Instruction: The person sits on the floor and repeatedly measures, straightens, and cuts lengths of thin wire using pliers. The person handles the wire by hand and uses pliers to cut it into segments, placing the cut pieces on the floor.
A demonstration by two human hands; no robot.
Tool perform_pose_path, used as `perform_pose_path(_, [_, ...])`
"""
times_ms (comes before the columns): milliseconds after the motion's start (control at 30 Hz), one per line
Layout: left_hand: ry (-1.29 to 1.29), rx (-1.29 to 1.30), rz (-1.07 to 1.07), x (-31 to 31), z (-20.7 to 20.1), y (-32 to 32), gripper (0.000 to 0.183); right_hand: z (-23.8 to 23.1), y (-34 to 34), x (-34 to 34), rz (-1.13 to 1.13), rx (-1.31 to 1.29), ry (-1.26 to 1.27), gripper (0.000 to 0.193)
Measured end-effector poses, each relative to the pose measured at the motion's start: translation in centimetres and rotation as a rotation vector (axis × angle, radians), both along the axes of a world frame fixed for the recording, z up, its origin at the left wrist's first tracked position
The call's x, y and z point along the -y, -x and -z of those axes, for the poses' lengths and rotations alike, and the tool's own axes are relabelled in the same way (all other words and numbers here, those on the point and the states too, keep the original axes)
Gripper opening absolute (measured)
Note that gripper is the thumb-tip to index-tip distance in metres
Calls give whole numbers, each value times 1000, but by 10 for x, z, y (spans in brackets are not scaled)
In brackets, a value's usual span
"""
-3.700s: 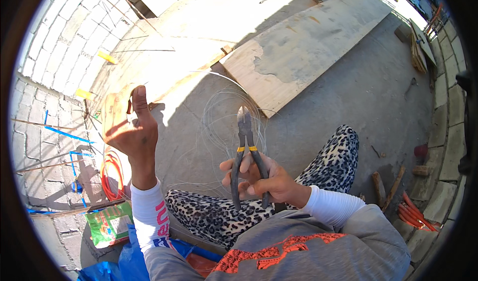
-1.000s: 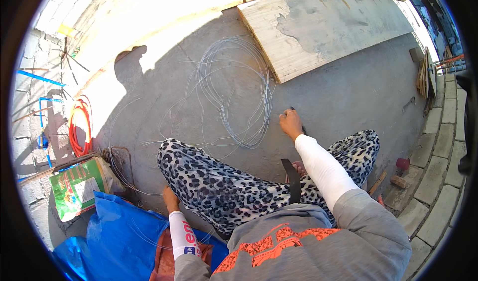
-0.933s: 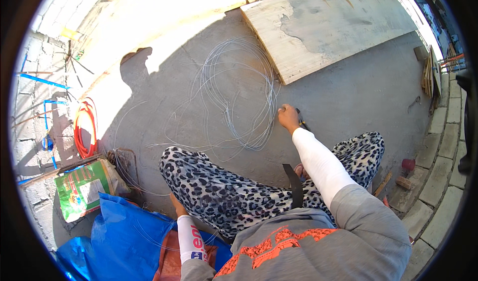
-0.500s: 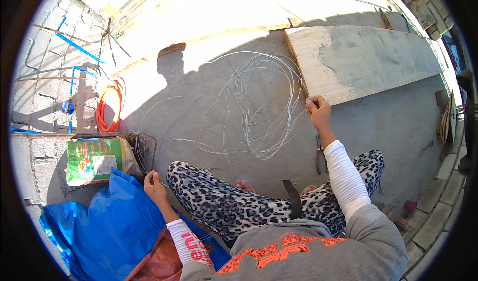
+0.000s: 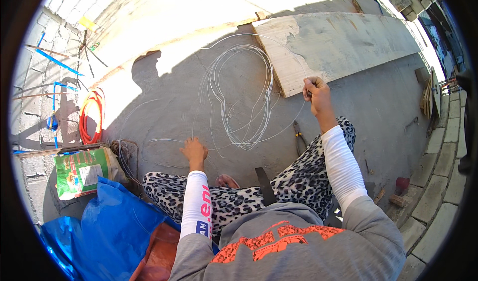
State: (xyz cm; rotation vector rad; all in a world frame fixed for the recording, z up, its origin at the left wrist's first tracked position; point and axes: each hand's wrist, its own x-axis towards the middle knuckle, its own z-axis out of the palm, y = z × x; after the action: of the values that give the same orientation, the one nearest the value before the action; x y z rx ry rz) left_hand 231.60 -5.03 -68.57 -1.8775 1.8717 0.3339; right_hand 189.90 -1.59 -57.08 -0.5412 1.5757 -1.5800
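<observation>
A loose coil of thin silvery wire (image 5: 244, 144) lies on the grey concrete floor in front of me. My right hand (image 5: 317, 96) is raised at the coil's right side, thumb and fingers pinched on a strand of this wire. Near the coil's lower left my left hand (image 5: 195, 152) reaches out with fingers spread, holding nothing; whether it touches a strand I cannot tell. Pliers (image 5: 298, 135) with dark, yellow-marked handles lie by my right knee, below the right hand.
A wide wooden board (image 5: 348, 39) with a cement-stained face lies beyond my right hand. Leftward are an orange hose coil (image 5: 91, 116), a green bag (image 5: 82, 174) and a blue tarp (image 5: 112, 206). Grey blocks (image 5: 438, 196) line the right edge.
My left hand has moved from beside the green bag, rightward and forward to the wire coil, and its fingers have opened. The right hand still pinches wire. The view has shifted right.
</observation>
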Motion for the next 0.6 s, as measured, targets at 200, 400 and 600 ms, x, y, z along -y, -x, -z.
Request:
perform_pose_path(200, [-303, 240, -203, 38, -3, -83, 29, 57, 15, -30, 223, 72, -250, 7])
perform_pose_path(400, [-61, -557, 569, -7, 24, 1, 23, 73, 19, -25, 253, 125, -267, 7])
perform_pose_path(600, [64, -445, 639, -46, 49, 50, 26, 69, 27, -26, 291, 118, -258, 6])
